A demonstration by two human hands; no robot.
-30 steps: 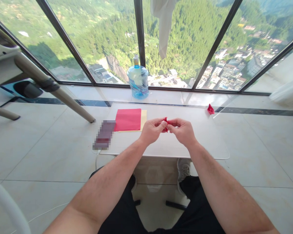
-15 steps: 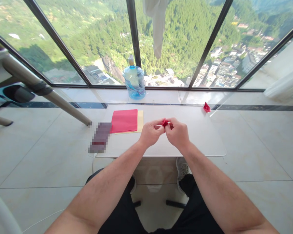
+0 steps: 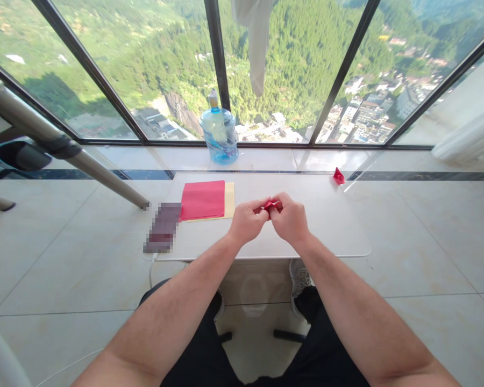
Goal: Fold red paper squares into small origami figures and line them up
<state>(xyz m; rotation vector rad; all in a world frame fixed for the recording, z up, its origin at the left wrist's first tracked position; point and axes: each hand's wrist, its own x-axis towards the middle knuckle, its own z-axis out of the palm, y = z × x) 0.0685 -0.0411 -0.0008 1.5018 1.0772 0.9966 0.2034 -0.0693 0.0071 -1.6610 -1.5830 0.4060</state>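
Observation:
Between my two hands is a small piece of folded red paper (image 3: 268,206), mostly covered by the fingers. My left hand (image 3: 248,219) pinches it from the left side. My right hand (image 3: 289,215) grips it from the right, thumb and fingers pressed together. Both hands are above the middle of the low white table (image 3: 306,244). A folded red paper boat (image 3: 339,176) sits at the table's far right corner. To the left lies a stack of red paper sheets (image 3: 204,199), with a yellow sheet (image 3: 229,200) showing from under its right edge.
A blurred-out dark flat object (image 3: 163,226) lies at the table's left edge, a white cable running from it. Behind the table a blue water jug (image 3: 219,134) stands by the window. A metal frame leg (image 3: 108,180) reaches the floor at left.
The fingers have shifted slightly on the folded red paper, and less of it shows now. The whole view has moved a little; the other things stay in place.

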